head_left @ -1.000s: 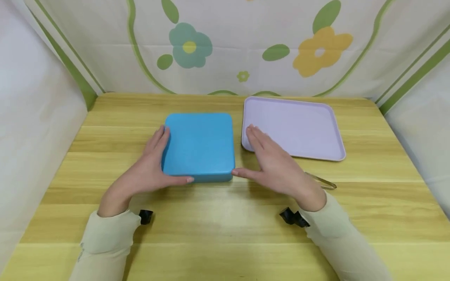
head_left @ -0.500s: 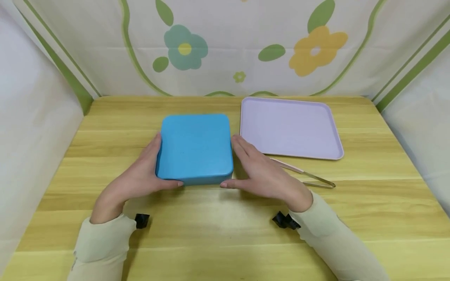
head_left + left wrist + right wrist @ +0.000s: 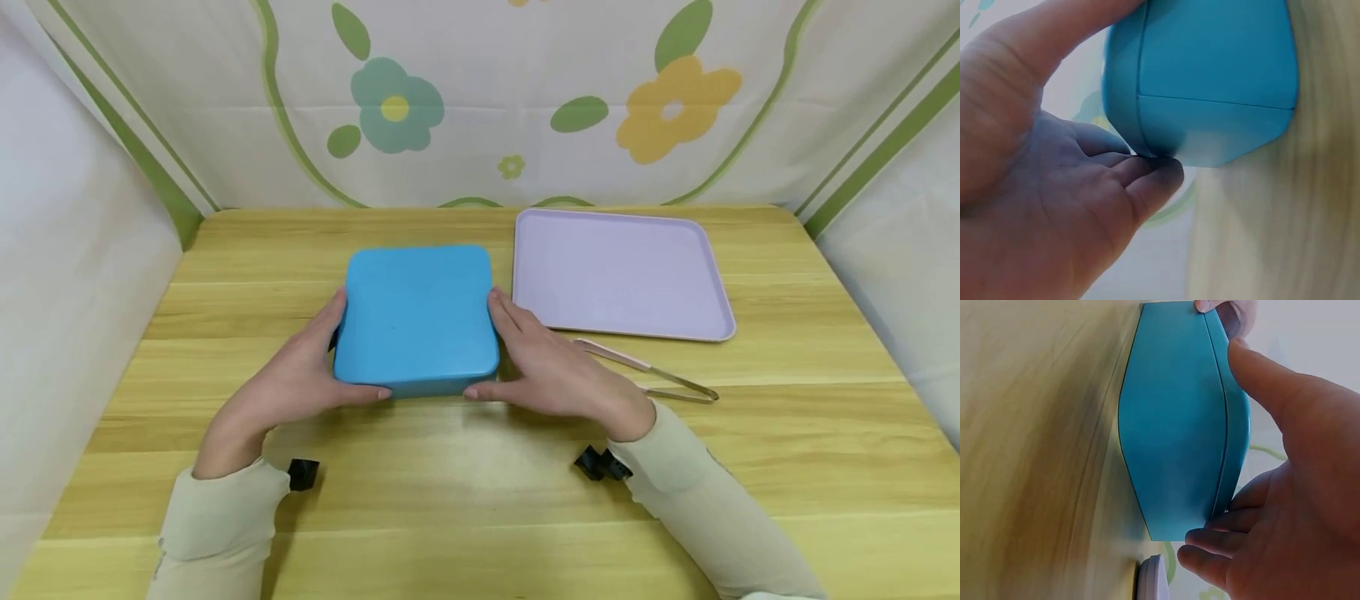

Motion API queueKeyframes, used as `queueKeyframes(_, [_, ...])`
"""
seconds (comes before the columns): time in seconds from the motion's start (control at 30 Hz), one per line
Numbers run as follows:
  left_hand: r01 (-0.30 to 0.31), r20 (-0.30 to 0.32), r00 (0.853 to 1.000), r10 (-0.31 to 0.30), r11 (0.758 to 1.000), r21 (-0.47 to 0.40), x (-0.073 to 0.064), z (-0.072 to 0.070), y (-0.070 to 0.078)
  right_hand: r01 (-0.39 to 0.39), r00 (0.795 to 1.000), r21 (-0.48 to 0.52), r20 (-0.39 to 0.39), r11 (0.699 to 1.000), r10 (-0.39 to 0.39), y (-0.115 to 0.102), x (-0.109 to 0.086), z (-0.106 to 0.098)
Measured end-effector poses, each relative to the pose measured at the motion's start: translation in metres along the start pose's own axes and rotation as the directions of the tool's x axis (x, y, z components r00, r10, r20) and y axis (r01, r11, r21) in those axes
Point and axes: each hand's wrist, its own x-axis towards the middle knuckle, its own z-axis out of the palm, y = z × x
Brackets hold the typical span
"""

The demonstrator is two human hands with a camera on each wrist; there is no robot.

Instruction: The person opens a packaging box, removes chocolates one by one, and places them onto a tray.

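A square blue box (image 3: 431, 389) with a fitted blue lid (image 3: 417, 312) sits on the wooden table, left of the middle. My left hand (image 3: 298, 377) grips its near left corner, thumb on the front face and fingers along the left side. At the near right corner my right hand (image 3: 558, 371) holds it likewise, fingers on the right side. Both wrist views show fingertips at the thin seam between lid (image 3: 1124, 81) and box body (image 3: 1169, 419). No gap is visible at that seam. What the box contains is hidden.
Behind and right of the box lies a shallow lilac tray (image 3: 622, 275). Metal tongs (image 3: 678, 383) with pale handles lie in front of the tray, partly behind my right hand. A flower-patterned cloth (image 3: 480, 108) hangs along the table's back edge.
My right hand has come left and down from over the tray's edge onto the box's right side. The left hand stays at its corner. More of the tongs shows now.
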Motion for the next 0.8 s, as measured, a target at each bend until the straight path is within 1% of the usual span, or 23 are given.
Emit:
queueKeyframes(0.2, [0.003, -0.003, 1.000, -0.003, 0.996, -0.093, -0.001, 0.001, -0.010, -0.003, 1.000, 0.025, 0.026, 1.000, 0.002, 0.003, 0.001, 0.000])
queueKeyframes(0.47, [0.004, -0.001, 1.000, -0.004, 0.979, -0.203, -0.002, 0.002, -0.028, 0.012, 1.000, 0.050, 0.027, 0.999, -0.013, 0.005, 0.001, 0.000])
queueKeyframes(0.6, [-0.020, 0.007, 1.000, 0.022, 0.972, -0.235, -0.001, 0.001, -0.036, 0.013, 1.000, 0.056, 0.025, 0.998, -0.014, 0.007, 0.001, 0.000])
queueKeyframes(0.7, [-0.045, 0.012, 0.999, 0.050, 0.963, -0.266, -0.001, -0.001, -0.040, 0.016, 1.000, 0.060, 0.021, 0.998, -0.018, 0.007, 0.001, -0.001])
queueKeyframes(0.8, [-0.057, 0.018, 0.998, 0.066, 0.954, -0.295, -0.001, -0.002, -0.043, 0.025, 0.999, 0.076, 0.019, 0.997, -0.026, 0.007, 0.002, -0.001])
